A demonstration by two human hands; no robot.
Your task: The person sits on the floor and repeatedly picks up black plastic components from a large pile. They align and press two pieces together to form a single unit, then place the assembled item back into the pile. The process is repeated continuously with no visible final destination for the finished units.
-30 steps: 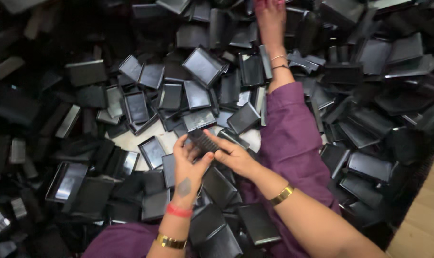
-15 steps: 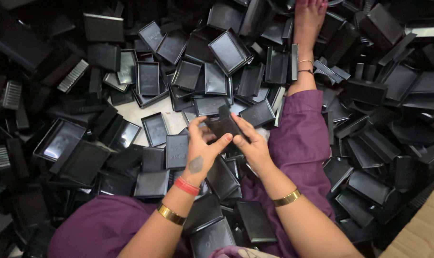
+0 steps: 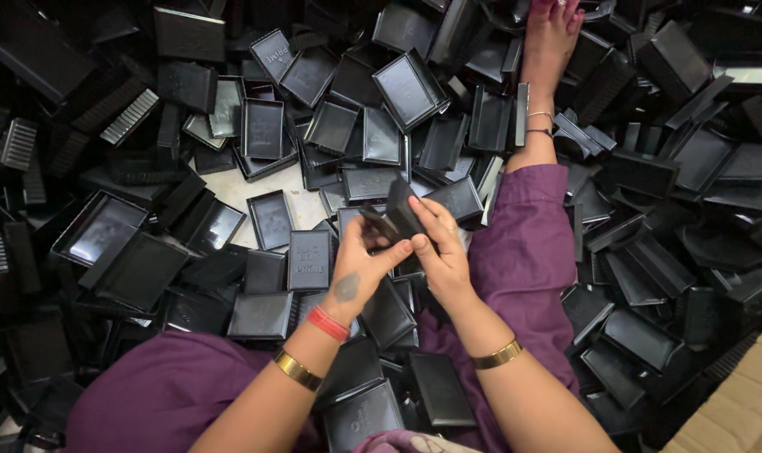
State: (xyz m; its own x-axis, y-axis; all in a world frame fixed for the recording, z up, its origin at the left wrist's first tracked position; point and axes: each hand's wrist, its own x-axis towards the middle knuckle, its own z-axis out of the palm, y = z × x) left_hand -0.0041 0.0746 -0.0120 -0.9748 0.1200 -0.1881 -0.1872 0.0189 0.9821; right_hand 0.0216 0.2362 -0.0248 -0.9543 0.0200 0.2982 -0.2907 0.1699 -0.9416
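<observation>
Both hands meet at the middle of the head view over a heap of black plastic trays. My left hand [image 3: 360, 267] and my right hand [image 3: 438, 245] together grip a small black plastic tray [image 3: 395, 216], tilted on edge above my lap. Fingers of both hands wrap its rim from opposite sides. Each wrist carries a gold bangle, and the left one also has a red band. My legs in purple trousers [image 3: 524, 243] stretch forward, with a bare foot [image 3: 550, 38] resting among the trays at the top.
Black rectangular trays and lids [image 3: 409, 88] lie piled in every direction, some upright, some flipped. A small patch of pale floor [image 3: 230, 186] shows left of centre. Ribbed black pieces [image 3: 129, 116] lie at the upper left. A brown cardboard edge [image 3: 742, 403] sits at the lower right.
The hands lifted the tray slightly and turned it more on edge. The camera view shifted, so the foot and pile now sit farther right and higher.
</observation>
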